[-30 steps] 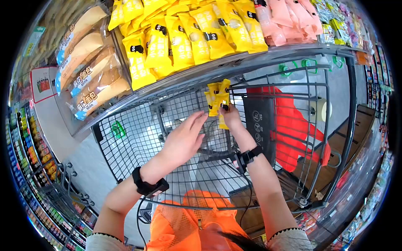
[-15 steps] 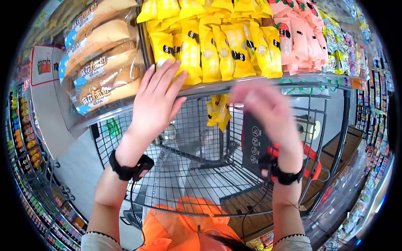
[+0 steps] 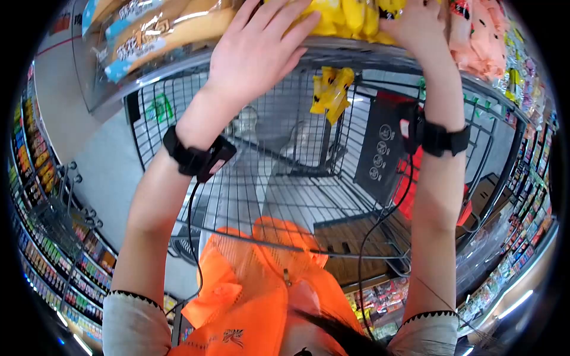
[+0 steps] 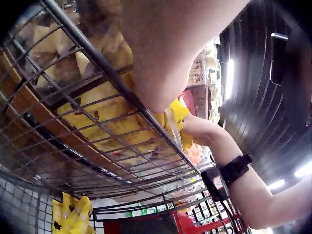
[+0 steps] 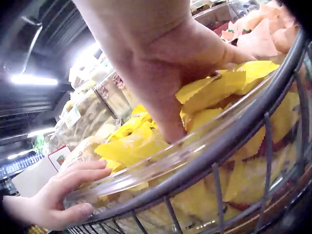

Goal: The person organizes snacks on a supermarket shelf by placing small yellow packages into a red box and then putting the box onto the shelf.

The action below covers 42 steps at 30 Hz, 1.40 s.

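I'm seeing glossy, crimp-ended yellow packets (image 5: 129, 148) filling a bin behind its smooth, clear plastic rim (image 5: 161, 165); my left hand (image 3: 252, 59) is extending straight, fanned fingers over that rim; my right hand (image 3: 418, 28) is sitting among the packets, its grip something I'm not able to tell; a crinkled yellow bundle (image 3: 332, 94) is showing against the cart's (image 5: 243, 130) grey wire grid.
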{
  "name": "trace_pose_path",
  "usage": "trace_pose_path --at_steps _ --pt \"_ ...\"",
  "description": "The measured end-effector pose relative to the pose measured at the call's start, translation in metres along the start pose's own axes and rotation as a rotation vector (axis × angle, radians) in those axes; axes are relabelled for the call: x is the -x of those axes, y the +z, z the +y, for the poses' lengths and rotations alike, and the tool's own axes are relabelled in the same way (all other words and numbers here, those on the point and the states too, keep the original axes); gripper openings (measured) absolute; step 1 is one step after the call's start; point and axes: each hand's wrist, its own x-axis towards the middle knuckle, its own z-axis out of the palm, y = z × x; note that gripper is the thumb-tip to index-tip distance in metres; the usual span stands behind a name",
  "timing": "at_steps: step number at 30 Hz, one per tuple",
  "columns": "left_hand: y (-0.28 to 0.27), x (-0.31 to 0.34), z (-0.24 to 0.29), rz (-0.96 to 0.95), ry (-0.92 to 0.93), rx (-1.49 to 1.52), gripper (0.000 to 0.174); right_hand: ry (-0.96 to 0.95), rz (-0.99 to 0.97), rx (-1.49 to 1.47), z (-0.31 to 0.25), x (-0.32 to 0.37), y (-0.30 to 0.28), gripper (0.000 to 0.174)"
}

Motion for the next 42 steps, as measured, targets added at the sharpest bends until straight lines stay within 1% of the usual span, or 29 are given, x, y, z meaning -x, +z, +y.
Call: trace_pose_path --at_steps 1,2,4,6,7,9,10,12,13,15,16,17,18,19,20,21,22,23,24,25,26,27,28,30,35,37,38,39,42 --pt "-0.002 0.000 0.000 -0.038 0.006 0.001 0.045 0.070 -0.092 -0.130 -0.014 -0.003 -0.045 0.084" --pt "-0.004 0.000 0.000 -0.017 0.013 0.003 0.044 0.078 -0.132 -0.171 -0.014 -0.008 -0.054 0.079" --pt "-0.003 0.000 0.000 -0.003 0.016 0.009 0.044 0.090 -0.174 -0.213 -0.011 -0.016 -0.059 0.074" --pt "-0.003 0.002 0.000 0.025 0.018 0.018 0.044 0.146 -0.219 -0.446 -0.004 -0.024 -0.055 0.065" --pt "-0.003 0.002 0.001 0.023 0.020 0.018 0.044 0.149 -0.220 -0.446 -0.004 -0.023 -0.068 0.065" --pt "-0.001 0.001 0.001 0.008 0.015 0.019 0.046 0.199 -0.289 -0.729 -0.005 -0.016 -0.094 0.062" --pt "-0.001 0.001 0.001 0.010 0.016 0.019 0.046 0.200 -0.287 -0.728 0.005 -0.015 -0.084 0.062" --pt "-0.001 0.001 0.001 0.000 0.019 0.036 0.049 -0.033 0.321 -0.644 0.021 -0.011 -0.069 0.063" --pt "-0.003 0.002 0.002 -0.006 0.020 0.040 0.049 -0.030 0.313 -0.643 0.017 -0.007 -0.070 0.063" --pt "-0.007 0.001 0.002 0.028 0.016 0.114 0.050 0.063 0.754 -0.542 0.008 0.003 -0.084 0.064" --pt "-0.010 0.002 0.004 0.055 0.006 0.139 0.057 0.163 0.370 -0.853 0.033 0.019 -0.107 0.067" --pt "-0.011 0.004 0.009 0.058 0.008 0.143 0.057 0.235 0.229 -1.399 0.031 0.039 -0.136 0.059" --pt "-0.010 0.007 0.015 0.180 -0.004 0.372 0.053 0.303 0.055 -1.937 0.026 0.053 -0.152 0.052" --pt "-0.008 0.013 0.022 0.300 -0.018 0.601 0.050 0.344 0.028 -1.733 0.032 0.059 -0.137 0.051" --pt "-0.003 0.025 0.026 0.106 -0.094 0.730 0.051 0.381 0.005 -1.529 0.038 0.069 -0.119 0.053" --pt "-0.008 0.027 0.036 0.042 -0.086 0.898 0.056 0.448 -0.126 -1.624 0.022 0.087 -0.129 0.055" --pt "-0.003 0.033 0.053 0.029 -0.230 1.280 0.059 0.504 -0.218 -1.687 0.006 0.103 -0.133 0.059" --pt "0.004 0.041 0.069 0.009 -0.382 1.659 0.063 0.459 -0.379 -1.696 -0.006 0.118 -0.132 0.061" --pt "0.008 0.047 0.078 -0.091 -0.519 1.859 0.059 0.397 -0.498 -1.624 -0.017 0.133 -0.123 0.065" --pt "0.008 0.048 0.086 -0.162 -0.737 2.015 0.059 0.423 -0.528 -1.668 -0.034 0.145 -0.127 0.071" --pt "0.013 0.052 0.091 -0.186 -0.911 2.051 0.056 0.442 -0.652 -1.581 -0.043 0.158 -0.121 0.073" --pt "0.020 0.055 0.095 -0.208 -1.088 2.078 0.053 0.419 -0.531 -1.523 -0.052 0.170 -0.117 0.071" --pt "0.026 0.059 0.096 -0.212 -1.078 2.075 0.053 0.419 -0.540 -1.456 -0.053 0.175 -0.115 0.070" --pt "0.037 0.070 0.095 -0.373 -1.320 2.004 0.045 0.440 -0.578 -1.393 -0.052 0.182 -0.106 0.067" --pt "0.054 0.093 0.093 -0.320 -1.388 1.986 0.038 0.567 -0.553 -1.427 -0.041 0.189 -0.087 0.061" --pt "0.057 0.099 0.089 -0.304 -1.402 1.965 0.038 0.686 -0.531 -1.367 -0.034 0.192 -0.068 0.058" --pt "0.058 0.100 0.087 -0.310 -1.437 1.947 0.040 0.653 -0.445 -1.285 -0.031 0.194 -0.054 0.055" --pt "0.053 0.097 0.084 -0.320 -1.431 1.968 0.038 0.704 -0.481 -1.196 -0.028 0.191 -0.050 0.052" --pt "0.057 0.103 0.083 -0.250 -1.392 1.970 0.035 0.734 -0.413 -1.086 -0.022 0.197 -0.014 0.051"
